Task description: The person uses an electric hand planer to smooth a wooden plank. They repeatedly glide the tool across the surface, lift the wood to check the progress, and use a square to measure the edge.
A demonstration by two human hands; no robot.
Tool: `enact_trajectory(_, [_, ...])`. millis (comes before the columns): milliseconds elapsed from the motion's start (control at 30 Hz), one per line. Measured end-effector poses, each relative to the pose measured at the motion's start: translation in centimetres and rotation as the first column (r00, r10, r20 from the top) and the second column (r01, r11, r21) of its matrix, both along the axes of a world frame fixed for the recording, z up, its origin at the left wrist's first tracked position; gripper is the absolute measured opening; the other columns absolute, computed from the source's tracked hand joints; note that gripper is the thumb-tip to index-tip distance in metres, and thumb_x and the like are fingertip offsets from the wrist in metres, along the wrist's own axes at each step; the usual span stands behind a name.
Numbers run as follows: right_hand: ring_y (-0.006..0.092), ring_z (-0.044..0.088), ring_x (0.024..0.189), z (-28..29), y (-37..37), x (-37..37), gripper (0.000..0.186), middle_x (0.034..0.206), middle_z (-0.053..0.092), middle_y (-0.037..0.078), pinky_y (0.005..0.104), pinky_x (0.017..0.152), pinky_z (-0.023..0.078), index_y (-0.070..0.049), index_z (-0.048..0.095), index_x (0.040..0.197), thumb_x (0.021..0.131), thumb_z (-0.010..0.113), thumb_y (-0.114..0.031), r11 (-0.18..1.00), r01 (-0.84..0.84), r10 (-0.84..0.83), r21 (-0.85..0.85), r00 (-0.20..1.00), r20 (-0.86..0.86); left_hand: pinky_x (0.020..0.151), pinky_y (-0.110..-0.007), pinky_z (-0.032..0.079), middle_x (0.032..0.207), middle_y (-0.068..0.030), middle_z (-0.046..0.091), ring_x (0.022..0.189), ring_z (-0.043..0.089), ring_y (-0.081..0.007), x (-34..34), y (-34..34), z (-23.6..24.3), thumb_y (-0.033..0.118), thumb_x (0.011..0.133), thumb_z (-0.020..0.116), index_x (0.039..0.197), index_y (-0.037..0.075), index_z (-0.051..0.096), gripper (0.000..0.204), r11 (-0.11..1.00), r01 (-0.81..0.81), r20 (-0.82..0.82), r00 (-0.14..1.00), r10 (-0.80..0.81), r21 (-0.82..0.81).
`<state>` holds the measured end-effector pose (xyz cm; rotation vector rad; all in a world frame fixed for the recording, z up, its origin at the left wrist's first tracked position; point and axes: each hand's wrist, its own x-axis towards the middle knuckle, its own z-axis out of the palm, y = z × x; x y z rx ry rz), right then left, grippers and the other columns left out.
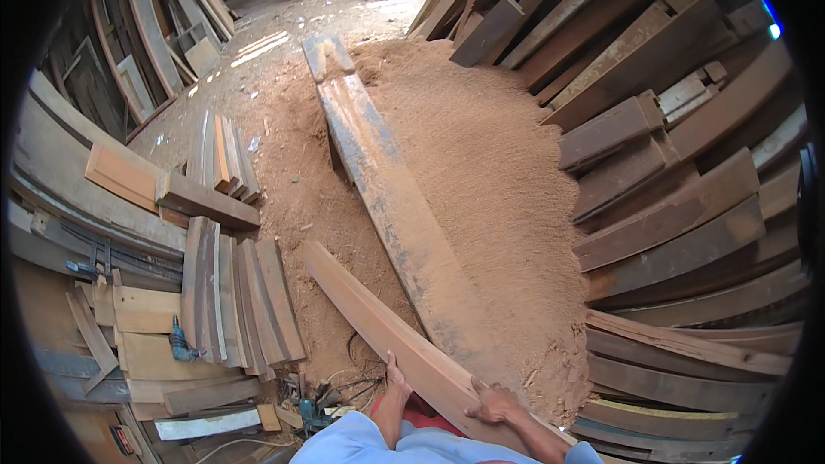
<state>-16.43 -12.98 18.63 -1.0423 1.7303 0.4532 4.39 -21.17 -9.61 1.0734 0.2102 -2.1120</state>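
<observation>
A long reddish-brown wooden plank (378,314) slants from the middle of the view down to the lower right, close to my body. My left hand (394,384) presses against its left side, thumb up along the edge, the other fingers mostly hidden. Over the top of the plank curls my right hand (497,402), its fingers wrapped round the near part. Beyond it lies a long, worn bench (391,198) coated with sawdust, its surface patched blue-grey. The plank's far end sits left of this bench.
Sawdust (498,180) is heaped right of the bench. Stacked dark boards (670,232) line the right side. At left are short planks (245,301), a teal power drill (180,341) and a clamp (90,268). A green power tool (311,415) and cords lie near my left arm.
</observation>
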Motion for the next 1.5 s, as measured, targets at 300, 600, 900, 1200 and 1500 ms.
enact_trajectory(300, [0.0496,0.05,0.133,3.2,5.5,-0.3,0.099,0.14,0.052,0.034,0.0583,0.112,0.038,-0.016,0.026,0.163,0.084,0.075,-0.053,0.941,0.074,-0.085,-0.33,0.996,-0.019,0.108,-0.056,0.049,0.138,-0.0186,0.061,0.126,0.059,-0.0381,-2.0,-3.7,7.4,0.066,0.098,0.055,0.149,0.006,0.046,0.079,0.963,-0.054,-0.059,0.997,0.04,-0.264])
enact_trajectory(600, [0.0471,0.045,0.138,11.1,9.8,-0.4,0.113,0.146,0.045,0.034,0.0555,0.114,0.036,-0.001,0.021,0.161,0.078,0.082,-0.048,0.748,0.257,-0.321,-0.612,0.947,0.006,0.106,-0.051,0.052,0.134,-0.0163,0.065,0.123,0.062,-0.0328,-8.2,-8.8,16.3,0.06,0.096,0.063,0.143,0.003,0.056,0.074,0.855,-0.171,-0.223,0.973,0.067,-0.489])
enact_trajectory(900, [0.0496,0.056,0.128,14.6,15.4,-0.2,0.126,0.138,0.056,0.033,0.0502,0.11,0.045,0.006,0.019,0.158,0.07,0.089,-0.05,0.89,0.31,-0.386,-0.336,0.902,-0.192,0.108,-0.052,0.051,0.136,-0.0175,0.064,0.125,0.061,-0.034,-12.2,-9.5,14.5,0.065,0.091,0.068,0.144,0.002,0.054,0.084,0.917,-0.079,-0.276,0.961,-0.035,-0.391])
enact_trajectory(1200, [0.0477,0.065,0.116,10.5,10.1,-1.0,0.116,0.122,0.066,0.032,0.05,0.1,0.052,0.009,0.031,0.152,0.069,0.088,-0.049,0.922,0.346,-0.372,-0.173,0.915,-0.158,0.108,-0.053,0.05,0.142,-0.018,0.06,0.127,0.06,-0.0334,-10.4,-12.1,14.2,0.068,0.091,0.065,0.15,0.006,0.048,0.088,0.918,0.009,-0.186,0.978,-0.09,-0.396])
enact_trajectory(1500, [0.0474,0.065,0.115,3.5,4.5,-2.9,0.095,0.122,0.066,0.033,0.051,0.095,0.056,0.003,0.049,0.142,0.068,0.084,-0.044,0.87,0.272,-0.351,-0.411,0.928,-0.13,0.117,-0.044,0.037,0.155,-0.0188,0.045,0.144,0.043,-0.0327,-13.5,-23.9,14.4,0.068,0.106,0.024,0.158,0.0,0.032,0.086,0.763,0.326,0.579,0.812,0.077,-0.559])
